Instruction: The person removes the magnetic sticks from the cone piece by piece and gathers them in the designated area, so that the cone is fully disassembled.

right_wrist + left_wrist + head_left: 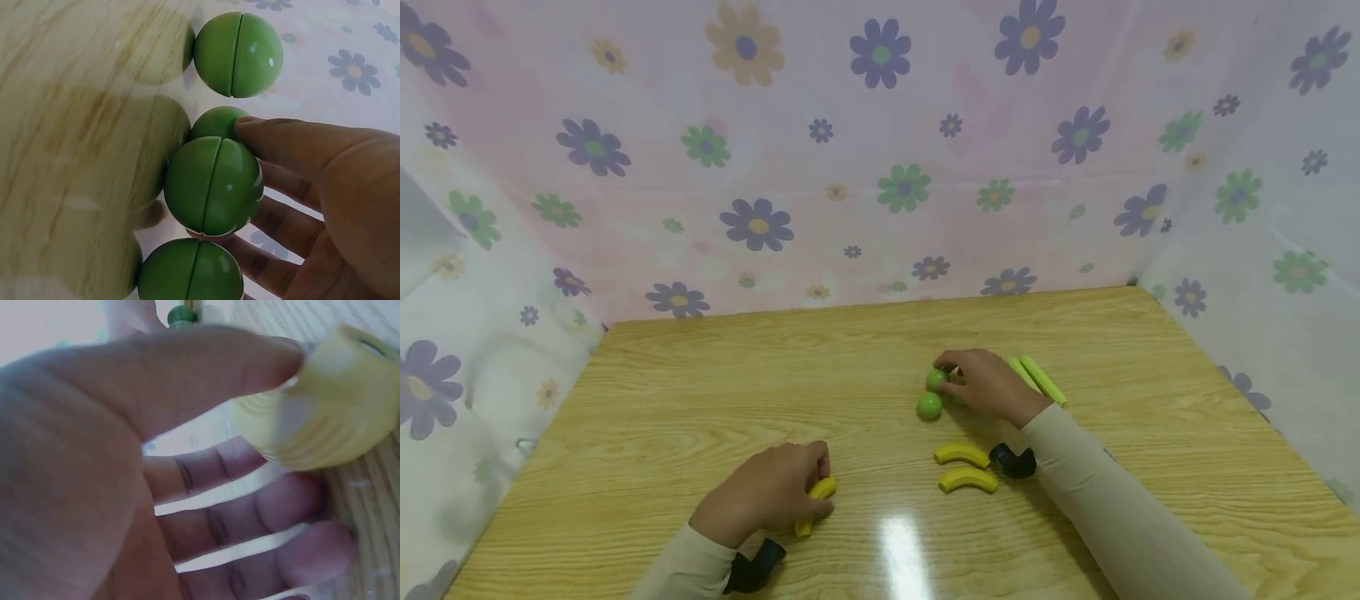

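Note:
In the head view my left hand (767, 490) pinches a yellow toy banana (822, 488) just above or on the table; the left wrist view shows the thumb against this ribbed banana (337, 406), the index finger being hidden. My right hand (988, 385) reaches to the green balls, with thumb and fingers about one green ball (936, 380). Just in front of it sits a second green ball (928, 406). Seen from the right wrist, several seamed green balls (212, 186) stand close together, and the thumb touches the partly covered one.
Two yellow toy bananas (962, 454) lie in front of the right hand, close to the black wrist device (1013, 461). Beyond the right wrist are two light green sticks (1043, 381). Flower-printed cloth (850, 167) surrounds the wooden table (737, 375) at the back and sides.

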`<state>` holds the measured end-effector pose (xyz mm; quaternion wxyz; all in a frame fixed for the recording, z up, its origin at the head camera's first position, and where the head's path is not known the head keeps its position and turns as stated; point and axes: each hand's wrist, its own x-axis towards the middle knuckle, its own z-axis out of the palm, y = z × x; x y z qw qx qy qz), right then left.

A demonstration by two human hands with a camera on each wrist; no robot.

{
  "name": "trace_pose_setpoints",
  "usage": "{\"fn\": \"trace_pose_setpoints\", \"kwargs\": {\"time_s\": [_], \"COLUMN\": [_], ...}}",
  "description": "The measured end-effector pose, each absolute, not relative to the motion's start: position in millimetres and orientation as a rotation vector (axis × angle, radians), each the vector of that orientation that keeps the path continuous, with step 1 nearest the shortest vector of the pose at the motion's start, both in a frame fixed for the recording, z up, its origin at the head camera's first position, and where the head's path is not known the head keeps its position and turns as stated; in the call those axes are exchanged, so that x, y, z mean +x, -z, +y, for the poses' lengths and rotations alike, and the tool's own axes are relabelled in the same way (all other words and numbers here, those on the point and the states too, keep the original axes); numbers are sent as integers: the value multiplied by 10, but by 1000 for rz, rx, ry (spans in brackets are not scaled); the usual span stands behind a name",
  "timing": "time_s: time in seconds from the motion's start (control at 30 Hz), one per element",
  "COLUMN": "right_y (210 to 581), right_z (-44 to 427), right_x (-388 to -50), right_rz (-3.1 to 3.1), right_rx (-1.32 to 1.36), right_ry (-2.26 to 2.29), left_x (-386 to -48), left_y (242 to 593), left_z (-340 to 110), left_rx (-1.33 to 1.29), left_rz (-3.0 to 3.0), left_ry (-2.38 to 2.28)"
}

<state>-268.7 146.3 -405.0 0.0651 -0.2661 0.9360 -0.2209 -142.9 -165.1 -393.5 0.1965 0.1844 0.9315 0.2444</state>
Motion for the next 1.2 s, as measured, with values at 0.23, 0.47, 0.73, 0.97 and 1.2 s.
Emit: {"fn": "trace_pose_setpoints", "kwargs": {"time_s": [0.23,0.47,0.73,0.97,1.2], "right_y": [4005,3901,3923,4007,4048], "right_z": [1425,1499,1746,1886,1887], "right_x": [-2682,-2531,-2352,-2339,-2339], "right_rz": [2805,2898,3011,3079,3112], "right_rx": [-818,-835,-848,-898,-921], "right_ry": [702,804,757,790,856], "left_x": [-1411,-1378,-1311,-1348,-1367], "left_y": [3925,3945,3919,4024,4082], "left_z": [-1701,-1499,-865,-467,-330], "left_rx": [521,764,1091,1279,1337], "left_rz": [2652,2888,3012,3084,3074], "left_ry": [-647,-558,-356,-56,73]}}
